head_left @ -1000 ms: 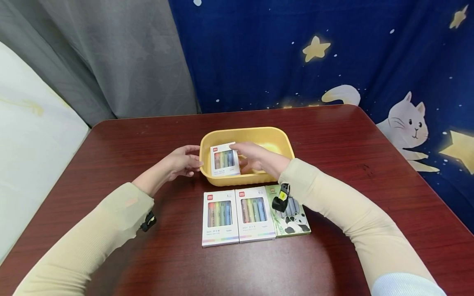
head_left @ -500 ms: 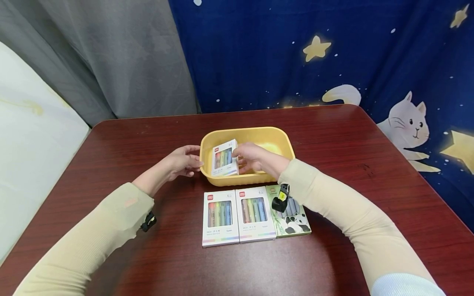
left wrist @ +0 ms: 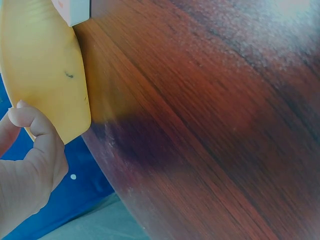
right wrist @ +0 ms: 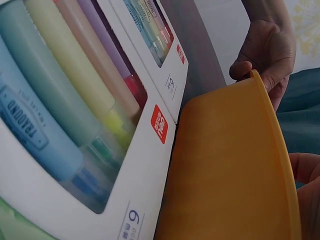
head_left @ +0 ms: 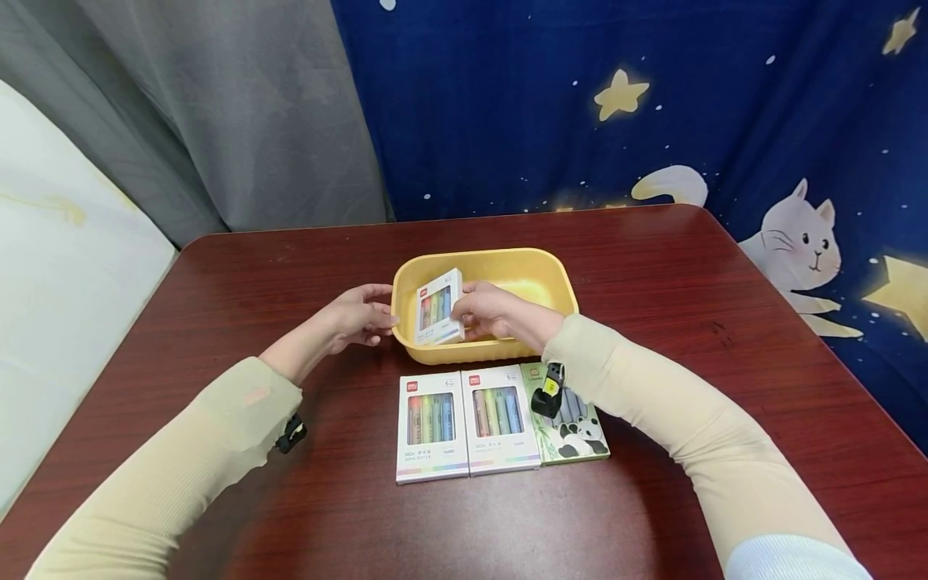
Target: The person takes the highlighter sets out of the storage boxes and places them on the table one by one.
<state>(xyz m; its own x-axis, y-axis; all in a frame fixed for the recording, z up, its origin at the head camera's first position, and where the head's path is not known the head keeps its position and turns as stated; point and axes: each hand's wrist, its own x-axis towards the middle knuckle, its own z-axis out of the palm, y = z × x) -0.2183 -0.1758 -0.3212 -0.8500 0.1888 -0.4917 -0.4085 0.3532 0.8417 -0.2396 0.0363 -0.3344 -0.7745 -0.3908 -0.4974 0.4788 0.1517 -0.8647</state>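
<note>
A yellow plastic basket point(head_left: 474, 353) stands on the table. My left hand point(head_left: 358, 316) pinches its left rim, the thumb and fingertips on either side of the wall, as the left wrist view of that hand point(left wrist: 37, 162) also shows. Inside the basket, my right hand point(head_left: 493, 309) grips the right edge of a white box of highlighters point(head_left: 433, 310), which sits tilted at the left end, its window facing up. In the right wrist view only some fingers of that hand point(right wrist: 307, 200) show beyond the basket wall point(right wrist: 220, 150).
In front of the basket lie two white highlighter boxes point(head_left: 432, 427) point(head_left: 505, 419), side by side. A green box with pandas point(head_left: 573, 443) adjoins them, partly covered by the right wrist's camera point(head_left: 548, 395). Curtains point(head_left: 507, 105) hang behind the dark red table point(head_left: 290, 266).
The highlighter box in the basket has tilted, its right side lifting and its top edge slanting up, with my right hand shifting its grip along that side. My left hand stays at the rim.
</note>
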